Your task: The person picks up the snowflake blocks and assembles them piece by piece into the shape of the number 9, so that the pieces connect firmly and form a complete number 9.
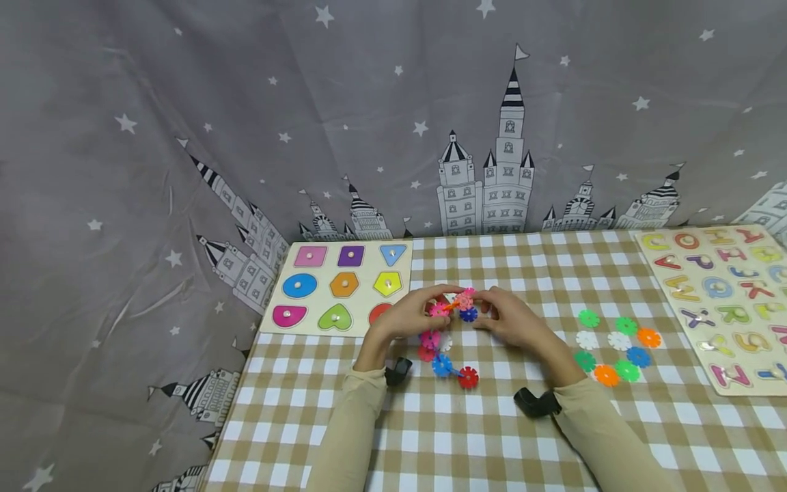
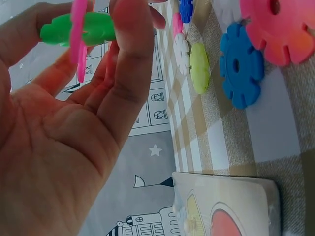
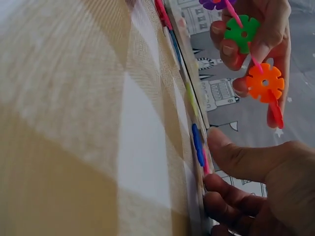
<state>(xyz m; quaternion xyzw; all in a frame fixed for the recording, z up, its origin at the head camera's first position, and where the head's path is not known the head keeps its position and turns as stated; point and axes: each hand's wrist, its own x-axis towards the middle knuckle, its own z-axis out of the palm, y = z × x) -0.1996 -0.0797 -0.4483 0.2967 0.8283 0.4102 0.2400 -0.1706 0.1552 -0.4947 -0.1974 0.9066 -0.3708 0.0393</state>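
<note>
My left hand pinches a green notched disc, part of a linked chain of plastic discs. Pink discs join it to a purple disc and an orange disc; a red disc is slotted into the orange one. My right hand is just right of the chain, thumb and fingers spread apart. Its fingertips come close to a blue disc and a pink disc. Below my left hand are more discs, including a blue disc and a red disc.
A wooden shape puzzle board lies behind my left hand. Several loose discs, among them an orange disc, are spread to the right. Farther right lies an alphabet board. A grey castle-print curtain hangs behind the checkered tablecloth.
</note>
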